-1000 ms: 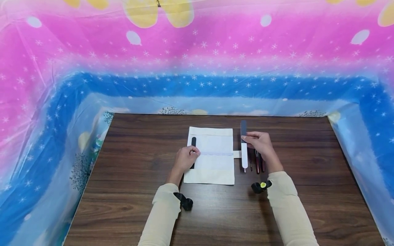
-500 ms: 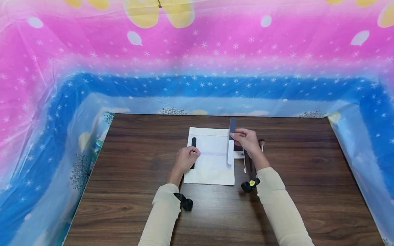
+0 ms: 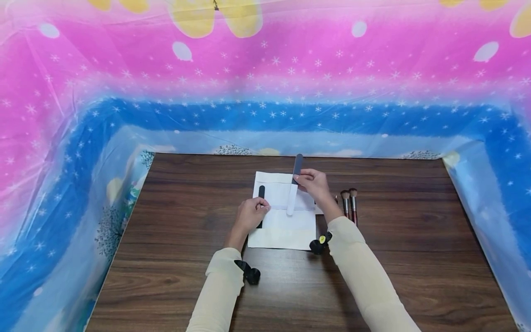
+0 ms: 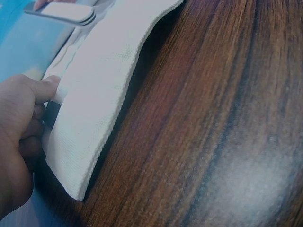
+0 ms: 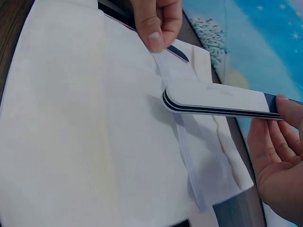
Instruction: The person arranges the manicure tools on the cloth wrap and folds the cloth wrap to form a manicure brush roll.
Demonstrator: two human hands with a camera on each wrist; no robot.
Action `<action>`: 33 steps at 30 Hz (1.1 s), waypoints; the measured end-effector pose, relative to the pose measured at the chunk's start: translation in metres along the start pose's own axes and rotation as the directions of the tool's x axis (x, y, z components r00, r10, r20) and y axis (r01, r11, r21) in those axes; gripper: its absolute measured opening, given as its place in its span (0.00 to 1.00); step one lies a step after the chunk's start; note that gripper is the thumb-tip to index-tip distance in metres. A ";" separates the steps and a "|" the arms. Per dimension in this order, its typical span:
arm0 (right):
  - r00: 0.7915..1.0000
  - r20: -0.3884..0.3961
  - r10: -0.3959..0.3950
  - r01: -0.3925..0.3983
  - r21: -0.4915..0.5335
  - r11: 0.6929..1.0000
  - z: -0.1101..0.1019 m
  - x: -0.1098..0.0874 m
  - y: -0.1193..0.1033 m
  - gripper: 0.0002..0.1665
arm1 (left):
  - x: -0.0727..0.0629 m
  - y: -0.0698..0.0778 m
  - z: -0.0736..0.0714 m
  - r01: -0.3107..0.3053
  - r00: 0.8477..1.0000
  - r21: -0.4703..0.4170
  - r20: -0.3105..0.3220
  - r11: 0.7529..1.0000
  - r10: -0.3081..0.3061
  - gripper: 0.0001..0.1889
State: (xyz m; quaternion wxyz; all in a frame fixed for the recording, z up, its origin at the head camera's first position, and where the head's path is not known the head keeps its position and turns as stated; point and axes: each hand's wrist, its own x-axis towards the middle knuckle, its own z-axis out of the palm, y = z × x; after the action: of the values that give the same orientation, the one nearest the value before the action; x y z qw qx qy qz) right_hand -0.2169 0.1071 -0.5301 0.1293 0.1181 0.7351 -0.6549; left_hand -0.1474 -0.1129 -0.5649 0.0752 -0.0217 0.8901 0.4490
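A cream fabric case (image 3: 282, 236) lies flat on the table, with a thin elastic band (image 5: 190, 165) across its middle. My left hand (image 3: 251, 213) is at the case's left side, pinching the band between thumb and fingers. Beside that hand, a black nail file (image 3: 262, 190) lies on the case, its lower end under the cream flap and its middle partly hidden by the fingers. My right hand (image 3: 315, 186) pinches a white-and-grey nail buffer (image 5: 218, 97) near its middle. Its white rounded end hangs above the case, near the band, and the grey end points away.
Right of the case are two makeup brushes (image 3: 350, 203) with reddish handles, partly hidden by the right forearm. A short strap (image 3: 318, 210) sticks out from the case's right edge. A printed cloth (image 3: 265, 115) hangs round the back and sides of the brown table (image 3: 186, 184).
My right hand has carried the nail buffer leftward, from beside the brushes to over the middle of the case. The left hand stays in place on the band.
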 end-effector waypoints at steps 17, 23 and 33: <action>0.996 -0.068 0.049 -0.037 0.164 0.986 0.028 0.019 -0.003 0.20 | 0.002 -0.001 0.000 0.003 1.000 0.019 -0.003 1.000 -0.003 0.06; 0.994 -0.068 0.085 -0.065 0.259 0.964 0.032 0.021 0.000 0.19 | 0.002 0.000 0.000 0.001 1.000 0.009 -0.002 1.000 -0.001 0.05; 0.991 -0.028 0.131 -0.119 0.261 0.958 0.038 0.025 0.003 0.18 | 0.003 -0.002 -0.001 0.026 1.000 -0.023 0.003 0.999 -0.026 0.04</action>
State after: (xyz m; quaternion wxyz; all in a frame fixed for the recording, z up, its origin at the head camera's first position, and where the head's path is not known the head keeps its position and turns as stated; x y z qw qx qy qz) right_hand -0.2378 0.0699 -0.5458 0.1375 0.1948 0.6373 -0.7328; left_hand -0.1498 -0.1147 -0.5660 0.0822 -0.0337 0.8844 0.4583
